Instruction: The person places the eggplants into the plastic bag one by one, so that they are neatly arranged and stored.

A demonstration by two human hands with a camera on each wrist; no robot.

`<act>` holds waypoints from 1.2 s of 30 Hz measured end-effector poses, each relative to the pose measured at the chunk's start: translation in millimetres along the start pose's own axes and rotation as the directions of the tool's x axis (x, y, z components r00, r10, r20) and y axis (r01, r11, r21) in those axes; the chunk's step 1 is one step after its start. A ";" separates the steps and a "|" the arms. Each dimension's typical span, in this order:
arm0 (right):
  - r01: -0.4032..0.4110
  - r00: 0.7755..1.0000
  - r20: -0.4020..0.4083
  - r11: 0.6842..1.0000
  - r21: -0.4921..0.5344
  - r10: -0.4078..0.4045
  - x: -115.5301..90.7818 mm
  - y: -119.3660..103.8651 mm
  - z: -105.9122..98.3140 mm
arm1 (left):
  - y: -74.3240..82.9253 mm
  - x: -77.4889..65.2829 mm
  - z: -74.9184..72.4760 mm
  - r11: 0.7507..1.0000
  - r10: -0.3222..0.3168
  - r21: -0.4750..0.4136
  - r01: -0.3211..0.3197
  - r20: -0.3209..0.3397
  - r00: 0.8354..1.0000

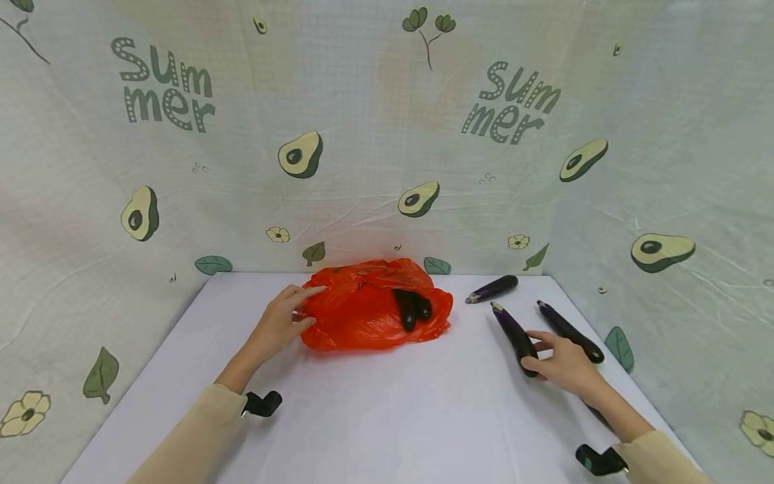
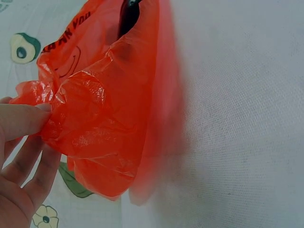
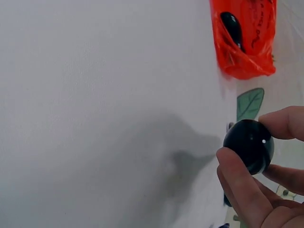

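A red plastic bag (image 1: 357,323) with dark printing lies at the back of the table, its mouth facing right. Dark, glossy eggplants (image 1: 406,310) show inside that mouth. At the bag's closed left end, my left hand (image 1: 280,323) holds the crinkled plastic between thumb and fingers, as the left wrist view shows. On the right, my right hand (image 1: 562,363) grips a purple-black eggplant (image 1: 512,333) around its thick rounded end, the stem end pointing away toward the back. That blunt end (image 3: 249,145) sits between thumb and fingertips in the right wrist view.
One eggplant (image 1: 492,289) lies near the back edge, right of the bag. Another eggplant (image 1: 571,333) lies beyond my right hand, and a dark thing (image 1: 597,413) shows partly behind that wrist. Patterned cloth (image 1: 363,222) walls the white table (image 1: 393,410) at back and sides.
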State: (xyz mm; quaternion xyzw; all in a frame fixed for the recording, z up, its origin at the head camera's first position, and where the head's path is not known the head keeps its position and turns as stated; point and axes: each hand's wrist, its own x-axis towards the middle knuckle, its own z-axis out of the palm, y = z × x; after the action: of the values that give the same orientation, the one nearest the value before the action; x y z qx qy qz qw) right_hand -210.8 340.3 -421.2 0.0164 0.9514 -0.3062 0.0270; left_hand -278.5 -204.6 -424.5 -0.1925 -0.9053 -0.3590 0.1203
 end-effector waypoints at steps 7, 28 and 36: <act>0.013 1.000 0.025 0.999 0.046 -0.014 -2.8 -20.6 1.9 | 0.8 -0.4 -1.0 1.000 0.000 0.002 0.000 -0.002 1.000; 0.054 0.991 0.110 0.978 0.200 -0.077 -8.9 -59.6 20.1 | -0.5 0.8 0.1 1.000 -0.005 0.000 0.005 0.004 1.000; 0.042 0.990 0.120 0.973 0.225 -0.071 -3.9 -73.2 31.7 | 0.0 1.1 -0.1 1.000 -0.005 0.007 0.005 0.003 1.000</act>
State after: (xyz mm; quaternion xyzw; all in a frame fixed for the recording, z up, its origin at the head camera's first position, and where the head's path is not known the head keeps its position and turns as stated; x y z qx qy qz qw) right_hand -209.0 262.3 -404.1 -0.0273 0.9077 -0.4117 0.0767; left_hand -279.4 -204.4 -424.1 -0.1904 -0.9073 -0.3556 0.1187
